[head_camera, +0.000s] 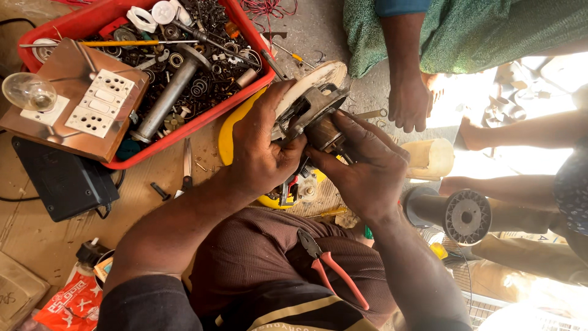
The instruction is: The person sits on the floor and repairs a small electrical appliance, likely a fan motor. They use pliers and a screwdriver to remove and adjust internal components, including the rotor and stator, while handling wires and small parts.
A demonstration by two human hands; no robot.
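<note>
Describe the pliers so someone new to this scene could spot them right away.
Start at the person's lap, on the brown ribbed cloth below both hands. The pliers lie there, dark jaws pointing up-left. Their red handles set them apart; the other tools lie in the red tray or on the floor.

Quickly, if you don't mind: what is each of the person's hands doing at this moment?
Left hand: closed on the motor assembly, gripping its pale round end.
Right hand: fingers curled on the same assembly's lower, brown part.

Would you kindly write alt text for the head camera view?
Left hand and right hand grip a small electric motor over the person's lap, where red-handled pliers rest. A red tray of metal parts sits left; another person's hand rests nearby.
</note>
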